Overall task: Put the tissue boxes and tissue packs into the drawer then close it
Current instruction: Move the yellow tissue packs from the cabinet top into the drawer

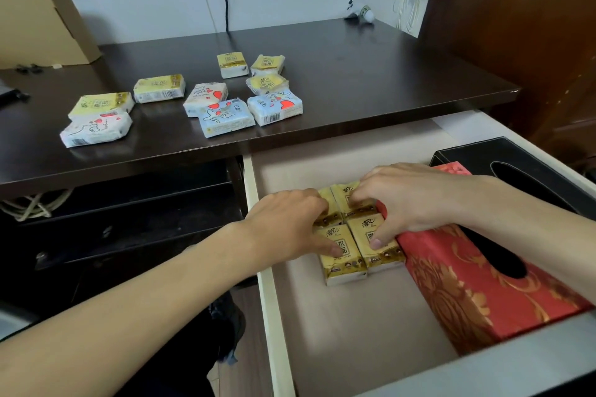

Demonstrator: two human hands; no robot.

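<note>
Head | left hand (pixel 290 222), right hand (pixel 409 200) flat on yellow packs (pixel 346 255) | touching red box (pixel 477 284) | drawer (pixel 274 316) open

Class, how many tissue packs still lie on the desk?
9: two far left, one left-centre, two centre, four right-hand. None appear hidden.

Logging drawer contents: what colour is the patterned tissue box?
Red tissue box with gold floral pattern, clearest in the head view.
</note>
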